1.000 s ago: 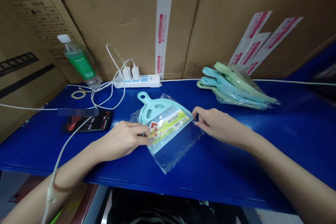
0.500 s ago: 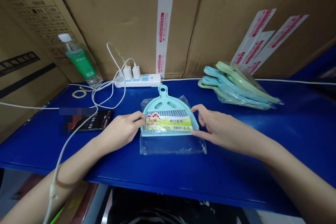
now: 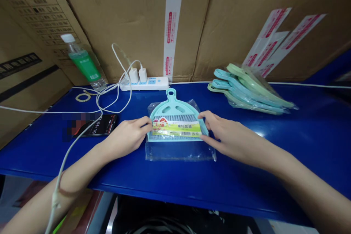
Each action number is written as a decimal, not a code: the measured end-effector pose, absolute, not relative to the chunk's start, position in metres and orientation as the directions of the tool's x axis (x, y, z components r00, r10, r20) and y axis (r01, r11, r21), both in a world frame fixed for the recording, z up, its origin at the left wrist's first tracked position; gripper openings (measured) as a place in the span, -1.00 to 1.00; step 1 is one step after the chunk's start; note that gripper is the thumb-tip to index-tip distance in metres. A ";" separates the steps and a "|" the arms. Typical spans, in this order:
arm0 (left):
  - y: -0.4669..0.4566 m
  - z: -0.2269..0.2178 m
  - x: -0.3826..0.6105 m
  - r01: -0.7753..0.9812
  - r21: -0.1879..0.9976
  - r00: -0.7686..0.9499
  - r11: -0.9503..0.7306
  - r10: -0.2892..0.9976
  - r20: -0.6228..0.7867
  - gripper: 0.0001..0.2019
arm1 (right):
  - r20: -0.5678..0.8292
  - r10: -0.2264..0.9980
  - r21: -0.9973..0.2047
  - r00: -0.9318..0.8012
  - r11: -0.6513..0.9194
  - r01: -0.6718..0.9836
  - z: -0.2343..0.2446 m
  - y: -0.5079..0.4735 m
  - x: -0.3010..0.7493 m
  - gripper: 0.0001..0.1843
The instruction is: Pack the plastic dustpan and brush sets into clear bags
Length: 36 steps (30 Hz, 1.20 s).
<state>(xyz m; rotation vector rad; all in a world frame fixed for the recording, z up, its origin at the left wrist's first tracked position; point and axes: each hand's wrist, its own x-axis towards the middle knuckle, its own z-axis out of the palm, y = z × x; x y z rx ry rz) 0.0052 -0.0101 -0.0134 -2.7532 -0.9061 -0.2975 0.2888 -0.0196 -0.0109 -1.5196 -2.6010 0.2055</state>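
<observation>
A light-blue dustpan and brush set (image 3: 170,109) in a clear plastic bag (image 3: 179,152) lies flat on the blue table, its handle pointing away from me. A colourful printed label (image 3: 178,128) covers much of the grey bristles. At the pan's left edge, my left hand (image 3: 131,134) is closed, pinching the pan and bag with bent fingers. My right hand (image 3: 223,131) holds the right edge, index finger higher up and thumb near the front corner. Its other fingers curl beneath and are partly hidden.
Several bagged green and blue dustpans (image 3: 249,89) are piled at the back right. A white power strip (image 3: 156,83) with chargers and tangled cables, a bottle (image 3: 86,65) and a phone (image 3: 105,126) occupy the left. Cardboard (image 3: 131,11) walls the back. One cable (image 3: 64,161) crosses over my left forearm.
My right hand has shifted slightly left, its index finger now against the pan's edge. The left hand and the dustpan set stay nearly in place.
</observation>
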 end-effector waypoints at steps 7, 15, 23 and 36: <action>-0.011 -0.013 0.006 0.605 -0.166 0.789 -0.778 0.561 0.250 -0.73 | 0.070 0.882 0.054 -0.465 0.462 0.885 -0.016 -0.023 0.279 -0.76; -0.013 -0.014 0.006 0.596 -0.212 0.799 -0.775 0.545 0.256 -0.74 | 0.092 0.877 0.106 -0.472 0.463 0.880 -0.020 -0.024 0.276 -0.74; -0.013 -0.014 0.006 0.590 -0.245 0.805 -0.769 0.534 0.259 -0.72 | 0.139 0.876 0.089 -0.462 0.453 0.887 -0.024 -0.023 0.275 -0.74; -0.022 0.003 0.005 0.421 0.229 0.889 -0.878 0.449 0.089 -0.75 | 0.144 0.814 0.146 -0.563 0.545 0.826 -0.020 -0.029 0.277 -0.83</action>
